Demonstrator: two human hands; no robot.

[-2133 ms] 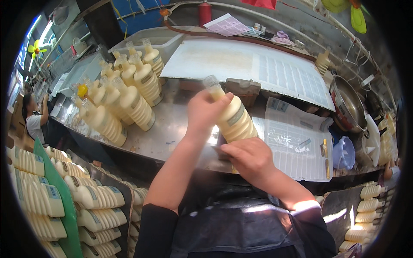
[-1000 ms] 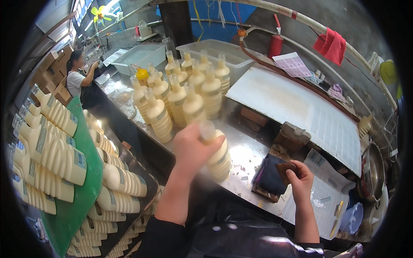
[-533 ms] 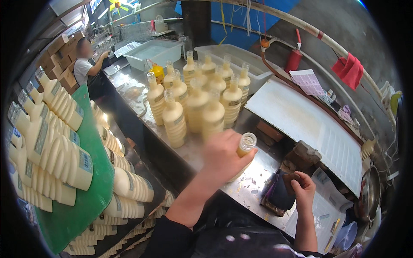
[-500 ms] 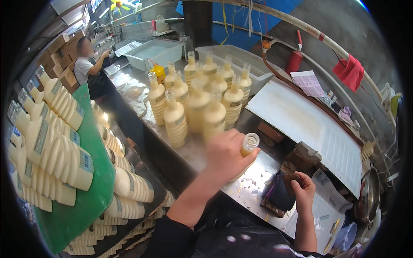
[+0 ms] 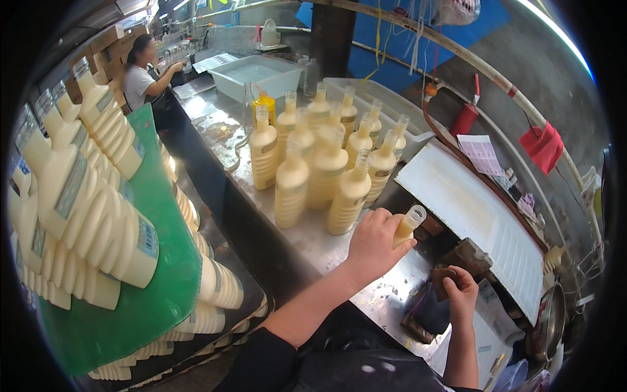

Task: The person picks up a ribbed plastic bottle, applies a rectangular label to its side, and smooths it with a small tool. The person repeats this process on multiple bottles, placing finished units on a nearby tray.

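My left hand (image 5: 373, 245) is closed round a cream-filled glass bottle (image 5: 406, 228) near its neck. The bottle leans to the right over the metal table, its open clear mouth facing up; my fingers hide part of it. Beyond that hand a group of similar ribbed bottles (image 5: 326, 171) stands upright, all with uncapped necks. My right hand (image 5: 464, 292) pinches a small flat brown piece (image 5: 441, 282), whose material I cannot make out. It hovers above a dark pad (image 5: 428, 310) at the table's near right.
To the left, more cream bottles (image 5: 98, 215) lie stacked on a green sheet (image 5: 176, 281). Translucent tubs (image 5: 258, 81) sit at the back. A white board (image 5: 470, 196) slopes on the right behind a dark block (image 5: 469, 255). Another person (image 5: 140, 78) works far left.
The view has shifted, so most things appear farther right and lower. My left hand, blurred before, still grips the bottle and has moved slightly right. More of the brown piece shows in my right hand.
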